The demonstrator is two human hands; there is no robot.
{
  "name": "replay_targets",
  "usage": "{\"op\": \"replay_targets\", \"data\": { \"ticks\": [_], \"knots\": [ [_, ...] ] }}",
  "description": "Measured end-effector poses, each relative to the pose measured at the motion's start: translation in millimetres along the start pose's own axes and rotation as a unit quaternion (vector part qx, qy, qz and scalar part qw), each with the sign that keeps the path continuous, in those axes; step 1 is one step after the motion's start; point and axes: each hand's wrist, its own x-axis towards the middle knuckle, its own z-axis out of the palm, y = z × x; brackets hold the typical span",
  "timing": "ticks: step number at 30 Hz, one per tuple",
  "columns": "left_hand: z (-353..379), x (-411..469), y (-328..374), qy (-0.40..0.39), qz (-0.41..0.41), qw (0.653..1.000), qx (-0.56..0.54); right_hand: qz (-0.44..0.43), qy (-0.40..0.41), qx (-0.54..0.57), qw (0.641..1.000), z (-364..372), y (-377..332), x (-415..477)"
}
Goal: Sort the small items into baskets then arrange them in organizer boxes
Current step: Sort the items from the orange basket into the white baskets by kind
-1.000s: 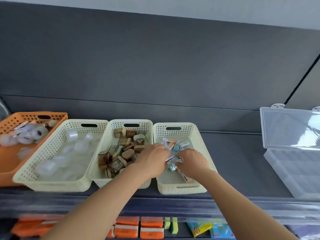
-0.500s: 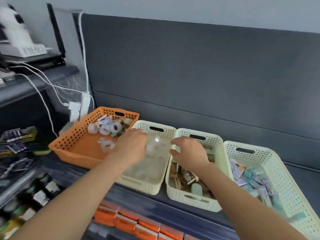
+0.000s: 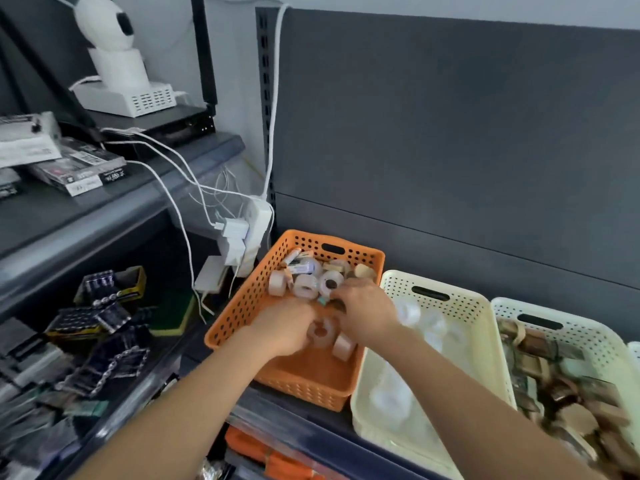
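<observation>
Pale tape roll [image 3: 325, 339] between my left hand [image 3: 285, 329] and right hand [image 3: 367, 311] looks light, stiff; both hands curled, hold unclear; I'd pinch its rim

— What colours are you getting?
— I'm seeing an orange basket [image 3: 239, 306] dotted with dark holes, holding pale pink and white rolls [image 3: 306, 285].
— Beside it?
— I'm reading a cream basket [image 3: 464, 308], same dotted pattern, against a dark grey panel [image 3: 450, 133].

White dome camera [image 3: 104, 22] on a vented box [image 3: 130, 97], cabled white power strip [image 3: 258, 221], battery packs [image 3: 100, 315] on left shelves.
</observation>
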Motion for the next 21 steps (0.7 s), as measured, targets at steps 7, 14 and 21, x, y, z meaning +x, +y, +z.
{"op": "replay_targets", "data": {
  "ticks": [7, 14, 21],
  "knots": [
    [14, 22, -24, -0.055, 0.021, 0.998, -0.027, 0.009, -0.144, -0.063, 0.988, -3, -8, 23],
    [9, 33, -36, -0.027, 0.010, 0.999, -0.035, -0.072, -0.308, -0.116, 0.942, -21, -5, 22],
    [1, 36, -30, 0.005, -0.015, 0.997, -0.072, -0.108, -0.221, -0.004, 0.969, -12, 5, 12]
  ]
}}
